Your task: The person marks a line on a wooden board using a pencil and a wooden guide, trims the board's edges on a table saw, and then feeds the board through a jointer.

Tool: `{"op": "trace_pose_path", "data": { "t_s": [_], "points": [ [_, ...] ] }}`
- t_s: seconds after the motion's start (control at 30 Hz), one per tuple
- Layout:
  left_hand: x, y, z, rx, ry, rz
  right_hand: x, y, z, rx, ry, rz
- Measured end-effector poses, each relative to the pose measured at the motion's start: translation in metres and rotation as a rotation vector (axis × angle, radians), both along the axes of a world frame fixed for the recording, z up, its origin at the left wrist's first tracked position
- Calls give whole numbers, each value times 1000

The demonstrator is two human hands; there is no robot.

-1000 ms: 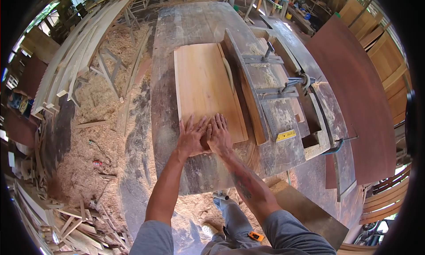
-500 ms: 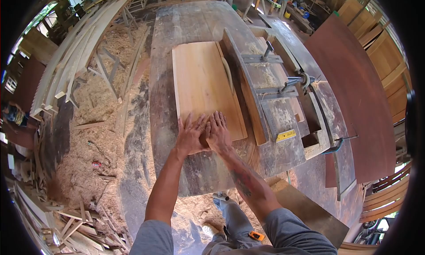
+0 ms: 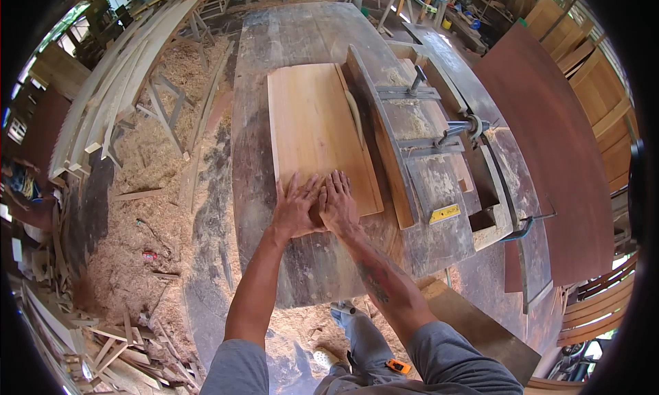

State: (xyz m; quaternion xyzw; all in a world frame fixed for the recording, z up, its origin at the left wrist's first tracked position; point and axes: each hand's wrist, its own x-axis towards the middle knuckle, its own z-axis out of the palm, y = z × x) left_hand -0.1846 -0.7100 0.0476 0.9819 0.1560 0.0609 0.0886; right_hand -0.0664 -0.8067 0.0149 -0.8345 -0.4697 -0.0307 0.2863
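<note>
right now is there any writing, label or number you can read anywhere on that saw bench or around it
None can be read.
Yellow label at the near end of the fence: dark marks on it, too small and blurred to read.
Board under the left hand and right hand: bare wood, no print.
Small orange tool at the person's waist: no lettering legible.

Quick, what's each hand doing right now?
Left hand: open, flat on the near end of the wooden board.
Right hand: open, flat on the same board, beside the left.
</note>
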Motion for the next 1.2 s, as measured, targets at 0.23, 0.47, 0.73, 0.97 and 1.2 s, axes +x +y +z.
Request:
{"op": "trace_pose_path", "data": {
  "t_s": [0.23, 0.47, 0.73, 0.97, 1.2],
  "points": [
    [5, 5, 3, -10, 24, 10, 5, 7, -3, 22, -41, 4],
    [8, 11, -1, -32, 23, 23, 8, 11, -3, 44, -30, 9],
    [12, 16, 2, -19, 60, 15, 11, 15, 2, 13, -26, 9],
    [15, 22, -1, -13, 42, 19, 14, 21, 2, 9, -27, 2],
    [18, 26, -1, -16, 21, 22, 18, 26, 2, 9, -35, 5]
  ]
}}
